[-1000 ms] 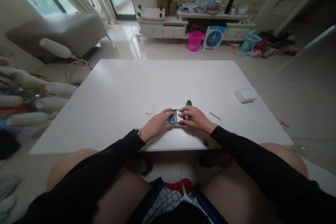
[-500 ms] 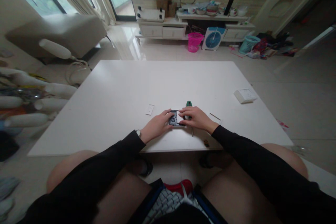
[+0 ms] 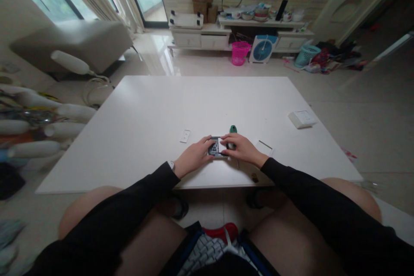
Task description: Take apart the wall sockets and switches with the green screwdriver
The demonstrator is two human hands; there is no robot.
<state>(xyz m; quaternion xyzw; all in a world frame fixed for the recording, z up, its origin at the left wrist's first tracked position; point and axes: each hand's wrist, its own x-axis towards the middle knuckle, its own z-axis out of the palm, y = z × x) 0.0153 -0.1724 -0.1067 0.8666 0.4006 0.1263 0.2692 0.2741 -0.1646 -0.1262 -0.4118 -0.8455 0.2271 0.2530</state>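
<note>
Near the table's front edge lies a wall socket or switch panel [image 3: 213, 148] with a dark inner frame and a white insert [image 3: 222, 145] on its right half. My left hand [image 3: 198, 152] grips the panel's left side, fingers at the top and thumb below. My right hand [image 3: 239, 148] pinches the white insert and the panel's right side. Behind the right hand is a screwdriver with a green handle [image 3: 233, 129], partly hidden. A small white socket insert [image 3: 185, 136] lies left of the panel. A thin white cover frame [image 3: 265, 147] rests by the right wrist.
A white box [image 3: 302, 119] with a socket pictured or fitted on top sits at the table's right. A small brown-gold item [image 3: 255, 177] lies at the front edge of the white table [image 3: 155, 112]. A pink basket [image 3: 240, 53] and a blue fan [image 3: 262, 48] stand beyond.
Both hands keep nearly the same hold on the panel. The whole view has shifted very slightly; nothing on the table has visibly been moved.
</note>
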